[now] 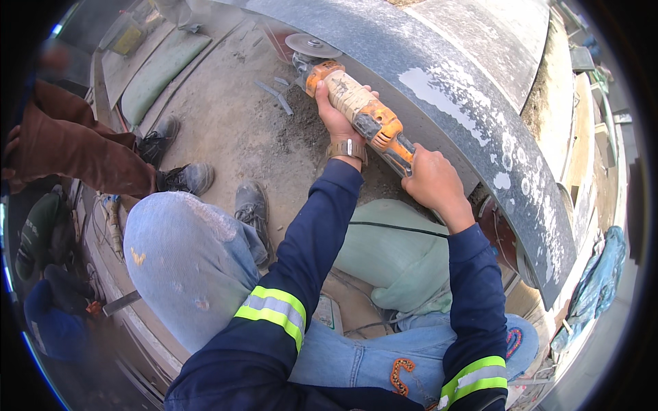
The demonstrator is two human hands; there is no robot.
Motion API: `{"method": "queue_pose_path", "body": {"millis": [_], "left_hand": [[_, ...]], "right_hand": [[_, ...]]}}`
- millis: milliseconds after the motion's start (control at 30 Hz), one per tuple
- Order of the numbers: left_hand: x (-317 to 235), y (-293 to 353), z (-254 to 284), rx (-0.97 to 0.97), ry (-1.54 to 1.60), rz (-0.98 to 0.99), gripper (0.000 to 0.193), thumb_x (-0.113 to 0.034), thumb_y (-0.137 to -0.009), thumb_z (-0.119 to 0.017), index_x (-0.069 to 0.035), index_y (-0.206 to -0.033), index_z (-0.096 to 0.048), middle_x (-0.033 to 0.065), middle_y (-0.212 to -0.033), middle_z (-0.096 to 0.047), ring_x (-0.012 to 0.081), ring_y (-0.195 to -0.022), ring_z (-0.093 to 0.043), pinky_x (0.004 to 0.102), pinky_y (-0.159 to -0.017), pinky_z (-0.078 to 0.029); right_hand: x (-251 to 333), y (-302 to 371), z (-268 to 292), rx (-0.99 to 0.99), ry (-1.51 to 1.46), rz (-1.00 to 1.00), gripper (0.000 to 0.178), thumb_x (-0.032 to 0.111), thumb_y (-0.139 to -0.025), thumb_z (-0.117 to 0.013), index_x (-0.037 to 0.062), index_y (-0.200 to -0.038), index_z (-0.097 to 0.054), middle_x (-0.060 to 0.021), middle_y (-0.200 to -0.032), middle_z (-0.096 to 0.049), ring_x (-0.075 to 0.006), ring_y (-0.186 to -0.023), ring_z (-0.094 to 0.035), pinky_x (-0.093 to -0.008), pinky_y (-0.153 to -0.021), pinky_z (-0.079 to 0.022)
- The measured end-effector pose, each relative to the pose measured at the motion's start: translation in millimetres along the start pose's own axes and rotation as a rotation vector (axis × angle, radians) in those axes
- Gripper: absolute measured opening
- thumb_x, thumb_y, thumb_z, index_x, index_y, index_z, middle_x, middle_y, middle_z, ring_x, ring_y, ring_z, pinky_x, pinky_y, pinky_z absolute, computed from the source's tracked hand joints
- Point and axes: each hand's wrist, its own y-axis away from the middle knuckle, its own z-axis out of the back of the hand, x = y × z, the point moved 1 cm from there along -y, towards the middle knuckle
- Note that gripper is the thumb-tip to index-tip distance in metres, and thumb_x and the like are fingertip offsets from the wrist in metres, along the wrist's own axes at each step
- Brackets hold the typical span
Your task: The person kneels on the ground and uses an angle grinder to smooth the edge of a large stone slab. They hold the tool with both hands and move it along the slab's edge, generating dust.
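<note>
Angle grinder (353, 96), upper centre: my left hand (334, 118) wrapped round body, right hand (436, 181) closed on rear handle. Step, seemingly: grinding along grey slab (510, 164); next needs steady disc (313, 45).

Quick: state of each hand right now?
Left hand: closed, holding the orange angle grinder by its wrapped body.
Right hand: closed around the same grinder's rear handle.

Place: work yard or building site
Ground (212, 123): dusty, with scattered scraps (273, 96)
Panel (445, 116): large, grey
Angle grinder (360, 104): orange, scuffed
Sleeves (312, 226): navy, reflective bands (274, 314)
</note>
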Motion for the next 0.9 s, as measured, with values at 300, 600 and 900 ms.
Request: {"method": "queue_pose_path", "body": {"millis": [300,600,900], "left_hand": [[-4,-7,-1,-0.026,-0.039,-0.022,0.070,-0.073,-0.090,-0.048,-0.011,-0.121,-0.053,0.0211,-0.093,-0.065,0.0365,-0.083,-0.069,0.0487,-0.066,-0.059],[-6,-12,3,0.003,-0.006,-0.025,0.068,-0.071,-0.091,-0.048,-0.012,-0.122,-0.054,0.0204,-0.093,-0.065,0.0365,-0.081,-0.069,0.0492,-0.065,-0.059],[-5,-10,0,0.000,-0.020,-0.029,0.069,-0.073,-0.091,-0.047,-0.011,-0.120,-0.054,0.0201,-0.090,-0.066,0.0361,-0.079,-0.069,0.0478,-0.064,-0.059]], "right_hand": [[4,-8,-1,-0.020,-0.006,0.008,0.033,0.010,-0.079,-0.066,-0.0016,-0.109,-0.063,-0.0250,-0.095,-0.072,-0.0435,-0.092,-0.071,-0.0519,-0.082,-0.058],[6,-12,-4,-0.036,-0.003,0.014,0.033,0.010,-0.079,-0.066,-0.0014,-0.109,-0.064,-0.0249,-0.095,-0.072,-0.0430,-0.091,-0.071,-0.0516,-0.081,-0.058],[5,-10,-2,-0.033,-0.018,0.008,0.032,0.009,-0.078,-0.067,-0.0012,-0.108,-0.064,-0.0245,-0.095,-0.072,-0.0430,-0.092,-0.071,-0.0515,-0.081,-0.058]]}}
